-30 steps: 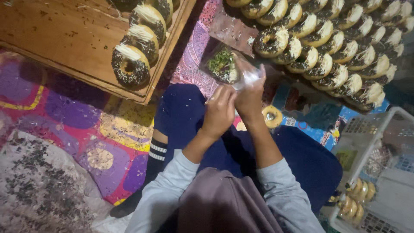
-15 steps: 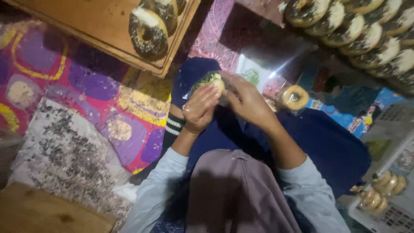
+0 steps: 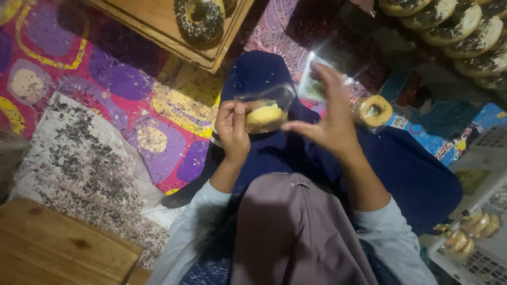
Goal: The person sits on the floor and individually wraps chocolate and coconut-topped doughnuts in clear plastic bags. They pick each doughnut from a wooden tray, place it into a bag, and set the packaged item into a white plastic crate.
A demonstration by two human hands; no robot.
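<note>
My left hand [image 3: 232, 126] grips a doughnut [image 3: 263, 117] wrapped in a clear plastic bag [image 3: 269, 97], held over my lap in dark blue trousers. My right hand [image 3: 330, 121] is just right of it with fingers spread, thumb and fingertips touching the edge of the bag. A flat stack of clear bags [image 3: 317, 79] lies on the floor beyond my hands. A bagged plain doughnut [image 3: 374, 111] rests on the floor to the right.
A wooden tray [image 3: 158, 24] with a chocolate-sprinkled doughnut [image 3: 199, 18] sits at top centre. Rows of iced doughnuts [image 3: 459, 31] fill the top right. White baskets [image 3: 475, 232] hold bagged doughnuts at the right. A patterned mat [image 3: 105, 79], speckled cloth [image 3: 79, 158] and wooden board [image 3: 53, 243] lie left.
The view has swung down and left. The bagged doughnut came from the trays down to my lap, my left hand now holds it alone, and my right hand has spread its fingers.
</note>
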